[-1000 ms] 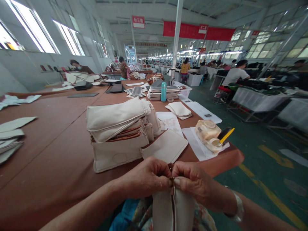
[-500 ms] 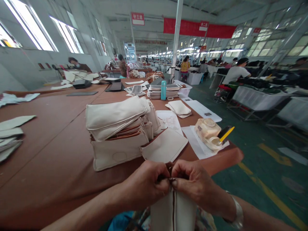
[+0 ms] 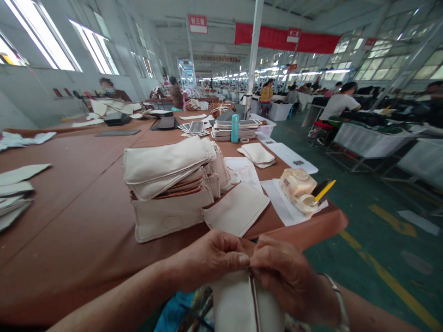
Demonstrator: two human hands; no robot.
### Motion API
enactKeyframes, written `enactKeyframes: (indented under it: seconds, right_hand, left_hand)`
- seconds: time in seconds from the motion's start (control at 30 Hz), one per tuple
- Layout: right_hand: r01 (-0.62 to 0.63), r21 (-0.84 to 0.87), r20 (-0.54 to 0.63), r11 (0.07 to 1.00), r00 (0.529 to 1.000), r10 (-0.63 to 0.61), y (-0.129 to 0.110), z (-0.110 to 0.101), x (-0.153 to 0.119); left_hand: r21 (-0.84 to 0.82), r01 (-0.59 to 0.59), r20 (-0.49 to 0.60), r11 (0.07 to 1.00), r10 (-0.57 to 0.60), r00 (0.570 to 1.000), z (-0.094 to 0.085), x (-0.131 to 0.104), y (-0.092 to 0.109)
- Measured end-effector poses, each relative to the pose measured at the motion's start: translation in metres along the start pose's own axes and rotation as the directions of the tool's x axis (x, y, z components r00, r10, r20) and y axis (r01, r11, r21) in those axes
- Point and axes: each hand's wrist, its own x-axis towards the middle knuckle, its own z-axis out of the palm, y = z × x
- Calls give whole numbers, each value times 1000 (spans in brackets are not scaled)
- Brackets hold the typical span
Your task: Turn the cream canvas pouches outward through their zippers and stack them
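A cream leather piece [image 3: 235,302] hangs over my lap at the bottom of the view, with a brown-edged seam running down its middle. My left hand [image 3: 214,256] pinches its upper end near the seam, thumb laid along the top. From the other side my right hand [image 3: 289,279] grips the same end, fingers curled, the back of the hand covering much of the right half. The fingertips of both hands meet at the seam. Just beyond them a cream panel [image 3: 238,207] lies at the table edge, against a stack of cream leather pieces [image 3: 169,216] with brown insides.
On the brown-covered table [image 3: 69,193] a glue-stained plastic container [image 3: 297,182] with a yellow-handled tool [image 3: 325,190] sits on white paper at the right corner. Further back stand a turquoise bottle [image 3: 235,128] and stacked panels [image 3: 221,134]. Other people sit at distant tables.
My right hand has rolled over, its back now turned more toward me. My left thumb has straightened along the top edge. The leather piece has shifted slightly.
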Motion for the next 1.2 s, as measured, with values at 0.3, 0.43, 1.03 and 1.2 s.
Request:
enactKeyframes:
  seconds: [0.3, 0.43, 1.03, 1.2]
  right_hand:
    - [-502, 230, 222, 834, 861, 457, -7, -24, -2]
    - [-521, 229, 438, 822, 809, 391, -5, -31, 13]
    - [-379, 135, 184, 916, 918, 353, 1, -53, 13]
    - [-571, 268, 228, 776, 820, 525, -11, -44, 6]
  left_hand:
    - [559, -142, 38, 817, 146, 989, 3, -11, 19]
    - [519, -167, 33, 838, 176, 984, 5, -12, 23]
    - [101, -133, -253, 986, 155, 955, 11, 6, 3]
    - [562, -184, -460, 807, 489, 741, 28, 15, -2]
